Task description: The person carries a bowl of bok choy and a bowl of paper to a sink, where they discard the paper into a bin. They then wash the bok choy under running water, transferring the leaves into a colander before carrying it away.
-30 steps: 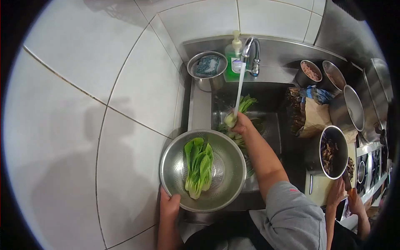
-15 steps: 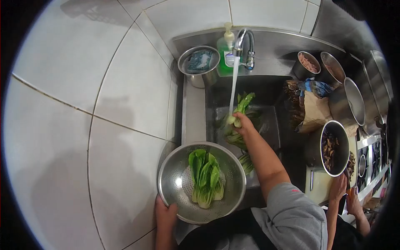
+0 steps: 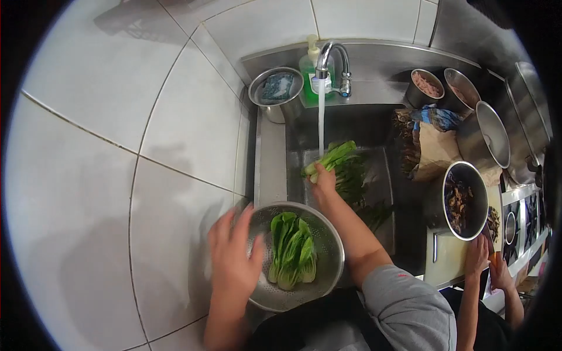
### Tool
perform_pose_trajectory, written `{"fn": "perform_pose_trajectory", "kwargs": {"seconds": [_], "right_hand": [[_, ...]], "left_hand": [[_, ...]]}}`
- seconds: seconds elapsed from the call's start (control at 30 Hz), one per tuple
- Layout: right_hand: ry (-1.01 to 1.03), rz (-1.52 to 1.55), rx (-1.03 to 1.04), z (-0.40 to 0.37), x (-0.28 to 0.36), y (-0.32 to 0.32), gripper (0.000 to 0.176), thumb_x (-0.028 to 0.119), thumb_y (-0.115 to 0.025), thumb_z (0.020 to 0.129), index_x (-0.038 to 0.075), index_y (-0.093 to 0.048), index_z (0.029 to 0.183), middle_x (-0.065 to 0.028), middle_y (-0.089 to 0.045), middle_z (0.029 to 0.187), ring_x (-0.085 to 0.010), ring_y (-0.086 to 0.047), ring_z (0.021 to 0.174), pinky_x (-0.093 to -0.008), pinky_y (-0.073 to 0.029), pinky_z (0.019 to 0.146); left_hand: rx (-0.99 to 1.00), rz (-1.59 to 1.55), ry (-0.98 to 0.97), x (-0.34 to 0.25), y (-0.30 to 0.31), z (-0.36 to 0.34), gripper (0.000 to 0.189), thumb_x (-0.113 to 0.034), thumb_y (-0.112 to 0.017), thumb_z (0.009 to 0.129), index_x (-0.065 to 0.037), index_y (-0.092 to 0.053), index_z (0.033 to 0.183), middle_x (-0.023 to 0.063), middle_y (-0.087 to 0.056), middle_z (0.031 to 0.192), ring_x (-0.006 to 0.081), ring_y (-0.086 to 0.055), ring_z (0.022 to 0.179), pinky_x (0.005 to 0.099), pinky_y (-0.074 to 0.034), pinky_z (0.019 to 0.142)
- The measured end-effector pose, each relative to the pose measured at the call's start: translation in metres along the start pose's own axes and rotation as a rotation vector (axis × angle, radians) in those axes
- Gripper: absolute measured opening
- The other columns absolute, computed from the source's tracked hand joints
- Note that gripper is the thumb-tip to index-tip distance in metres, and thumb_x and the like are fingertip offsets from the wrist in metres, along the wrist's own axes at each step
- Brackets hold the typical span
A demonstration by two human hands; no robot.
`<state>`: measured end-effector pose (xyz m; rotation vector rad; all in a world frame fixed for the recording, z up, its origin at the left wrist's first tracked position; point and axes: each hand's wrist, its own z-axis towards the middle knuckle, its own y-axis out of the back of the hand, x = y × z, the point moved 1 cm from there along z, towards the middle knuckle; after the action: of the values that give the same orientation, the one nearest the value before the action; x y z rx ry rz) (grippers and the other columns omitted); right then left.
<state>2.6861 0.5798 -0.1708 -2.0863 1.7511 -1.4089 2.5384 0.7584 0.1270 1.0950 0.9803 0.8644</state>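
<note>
My right hand [image 3: 323,178] grips a bok choy [image 3: 335,157] by its pale base, under the stream of water from the faucet [image 3: 335,58]. More greens [image 3: 351,181] lie in the sink [image 3: 386,158] below it, partly hidden by my arm. My left hand [image 3: 234,251] is raised over the left rim of a metal colander [image 3: 331,257], fingers spread and slightly blurred, with nothing in it. Several bok choy [image 3: 290,248] rest inside the colander, leaves pointing away from me.
A soap bottle [image 3: 310,70] and a metal pot topped by a scouring pad [image 3: 277,88] stand behind the sink. On the right are a paper bag [image 3: 436,151], a pot of dark pieces [image 3: 459,202] and metal containers [image 3: 426,88]. Another person's hands [image 3: 477,254] work beside a cutting board [image 3: 446,260].
My left hand has let go of the colander's rim and lifted up and forward. The bok choy in my right hand has shifted slightly left and down, still beneath the water.
</note>
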Motion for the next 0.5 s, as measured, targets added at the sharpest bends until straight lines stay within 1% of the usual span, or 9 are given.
{"fn": "perform_pose_trajectory", "kwargs": {"seconds": [0.07,0.1,0.17,0.2,0.3,0.37,0.4,0.47,0.5], "right_hand": [[-0.021,0.069,0.043,-0.001,-0.005,-0.006,0.032,0.008,-0.061,0.082,0.006,-0.045,0.109,-0.0094,-0.056,0.093,-0.0229,-0.058,0.074,-0.0341,-0.047,0.056],[-0.015,0.074,0.047,-0.002,-0.003,-0.009,0.032,0.008,-0.061,0.082,0.006,-0.045,0.109,-0.0094,-0.056,0.093,-0.0229,-0.058,0.074,-0.0341,-0.047,0.056],[0.056,0.105,0.159,-0.004,0.005,-0.012,0.029,0.009,-0.061,0.083,0.005,-0.047,0.108,-0.0087,-0.057,0.092,-0.0221,-0.058,0.076,-0.0337,-0.047,0.06],[0.056,0.109,0.166,-0.003,0.009,-0.011,0.029,0.009,-0.061,0.083,0.005,-0.047,0.108,-0.0087,-0.057,0.092,-0.0221,-0.058,0.076,-0.0337,-0.047,0.06],[0.077,0.157,0.278,0.009,0.025,-0.013,0.026,0.017,-0.061,0.086,0.003,-0.052,0.106,-0.0078,-0.058,0.093,-0.0192,-0.059,0.079,-0.0328,-0.048,0.068],[0.061,0.151,0.277,0.007,0.039,-0.016,0.027,0.019,-0.06,0.086,0.003,-0.052,0.106,-0.0077,-0.058,0.092,-0.0191,-0.059,0.079,-0.033,-0.047,0.069],[0.034,0.14,0.271,0.006,0.044,-0.015,0.029,0.021,-0.06,0.087,0.002,-0.052,0.107,-0.0077,-0.059,0.092,-0.019,-0.059,0.08,-0.0332,-0.047,0.071],[0.089,0.09,0.258,0.016,0.045,-0.009,0.032,0.027,-0.058,0.088,0.001,-0.053,0.106,-0.0081,-0.058,0.091,-0.0192,-0.058,0.079,-0.0332,-0.047,0.069],[0.057,0.126,0.248,0.02,0.046,-0.006,0.032,0.029,-0.056,0.089,0.002,-0.053,0.105,-0.0083,-0.058,0.09,-0.0194,-0.058,0.079,-0.0335,-0.047,0.069]], "left_hand": [[0.007,-0.31,-0.162,-0.022,-0.02,0.063,0.035,-0.01,-0.056,0.081,-0.005,-0.056,0.115,0.0152,-0.052,0.12,0.0341,-0.047,0.113,0.0399,-0.039,0.096],[0.05,-0.304,-0.246,-0.026,-0.044,0.095,0.029,-0.012,-0.053,0.082,-0.004,-0.059,0.109,0.0158,-0.055,0.116,0.0326,-0.05,0.11,0.0381,-0.041,0.093],[0.318,-0.181,-0.191,-0.031,-0.101,0.161,0.031,-0.012,-0.051,0.081,-0.004,-0.061,0.109,0.0183,-0.059,0.109,0.0331,-0.054,0.105,0.0391,-0.043,0.091],[0.48,-0.138,-0.141,-0.035,-0.119,0.184,0.033,-0.012,-0.052,0.08,-0.004,-0.061,0.11,0.0189,-0.057,0.114,0.0337,-0.054,0.107,0.0399,-0.043,0.092],[0.61,0.017,-0.067,-0.024,-0.19,0.22,0.032,-0.013,-0.056,0.078,-0.003,-0.062,0.108,0.0201,-0.055,0.118,0.0347,-0.051,0.11,0.0406,-0.042,0.093],[0.455,-0.311,-0.299,-0.017,-0.213,0.216,0.031,-0.011,-0.063,0.076,0.001,-0.062,0.105,0.0177,-0.063,0.105,0.0289,-0.061,0.095,0.0375,-0.048,0.083],[0.462,-0.318,-0.308,-0.016,-0.219,0.222,0.031,-0.011,-0.063,0.076,0.001,-0.062,0.105,0.0177,-0.063,0.105,0.0289,-0.061,0.095,0.0375,-0.048,0.083],[0.781,-0.474,-0.139,-0.011,-0.233,0.234,0.032,-0.011,-0.068,0.075,0.004,-0.062,0.102,0.012,-0.066,0.085,0.019,-0.065,0.072,0.0317,-0.052,0.067],[0.753,-0.65,-0.091,-0.009,-0.24,0.234,0.029,-0.01,-0.069,0.076,0.005,-0.062,0.1,0.0076,-0.065,0.073,0.0112,-0.06,0.059,0.0259,-0.051,0.056]]}}
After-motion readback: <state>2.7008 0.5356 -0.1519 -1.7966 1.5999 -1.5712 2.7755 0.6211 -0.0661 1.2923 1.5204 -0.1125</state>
